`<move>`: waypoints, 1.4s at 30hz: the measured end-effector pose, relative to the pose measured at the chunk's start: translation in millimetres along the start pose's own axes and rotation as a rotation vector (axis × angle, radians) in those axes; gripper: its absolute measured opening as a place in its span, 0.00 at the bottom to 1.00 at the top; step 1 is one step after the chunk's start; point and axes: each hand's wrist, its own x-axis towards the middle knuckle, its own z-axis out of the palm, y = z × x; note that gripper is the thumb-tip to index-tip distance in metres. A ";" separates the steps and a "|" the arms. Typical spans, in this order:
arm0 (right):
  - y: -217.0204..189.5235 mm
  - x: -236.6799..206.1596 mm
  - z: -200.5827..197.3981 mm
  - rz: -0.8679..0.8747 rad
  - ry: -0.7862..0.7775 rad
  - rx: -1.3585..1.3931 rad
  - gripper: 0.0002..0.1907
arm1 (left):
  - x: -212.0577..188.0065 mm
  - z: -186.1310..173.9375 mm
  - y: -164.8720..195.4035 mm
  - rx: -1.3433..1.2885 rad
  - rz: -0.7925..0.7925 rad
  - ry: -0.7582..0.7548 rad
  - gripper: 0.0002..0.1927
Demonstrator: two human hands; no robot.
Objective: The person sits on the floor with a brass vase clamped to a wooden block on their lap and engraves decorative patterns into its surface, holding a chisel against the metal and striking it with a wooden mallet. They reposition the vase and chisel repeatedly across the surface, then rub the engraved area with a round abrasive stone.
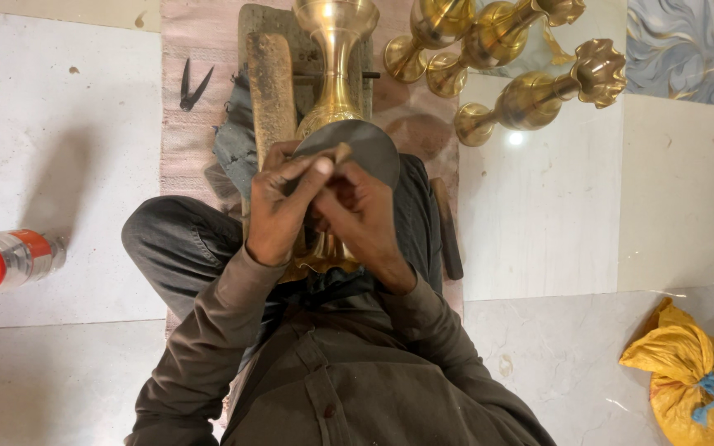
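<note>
Two hands' fingers around a small tool, against the brass vase.

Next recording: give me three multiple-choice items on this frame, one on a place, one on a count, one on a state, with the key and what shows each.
1. Where is the yellow sack?
A. lower right floor
B. on the lap
C. beside the shears

2. How many brass vases lie on their sides at top right?
A. one
B. three
C. six

3. How are the left hand and right hand?
A. apart, flat on the floor
B. together, pinching a small tool at the dark disc
C. out of view

Key: A, the sack sits by the right corner; B, three lie there; B, the fingers meet over the disc.
</note>
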 end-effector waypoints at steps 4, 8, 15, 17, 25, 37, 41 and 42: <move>0.1 -10.9 -29.3 -0.035 0.102 0.180 0.08 | -5.3 -10.1 -8.0 0.124 0.091 -0.012 0.13; 10.8 -29.4 -60.6 -0.033 0.189 0.401 0.05 | -11.0 -14.4 -14.7 0.149 0.134 -0.025 0.15; 34.3 -54.0 -67.1 -0.078 0.231 0.455 0.12 | -19.8 -13.5 -17.4 0.094 0.149 -0.020 0.28; 35.8 -54.4 -63.2 -0.072 0.257 0.402 0.09 | -20.3 -13.1 -16.4 0.115 0.130 -0.012 0.30; 22.1 -48.5 -37.4 -0.143 0.260 -0.082 0.17 | -16.4 -10.1 -11.9 0.316 0.097 -0.004 0.32; 8.2 -46.5 -24.5 -0.320 0.371 -0.635 0.11 | -17.2 -8.4 -12.4 0.236 0.173 -0.069 0.34; 12.0 -43.4 -22.9 -0.353 0.399 -0.671 0.09 | -17.3 -7.4 -14.8 0.247 0.193 -0.063 0.33; 13.1 -43.0 -22.6 -0.368 0.397 -0.675 0.09 | -17.6 -6.7 -15.7 0.225 0.169 -0.063 0.32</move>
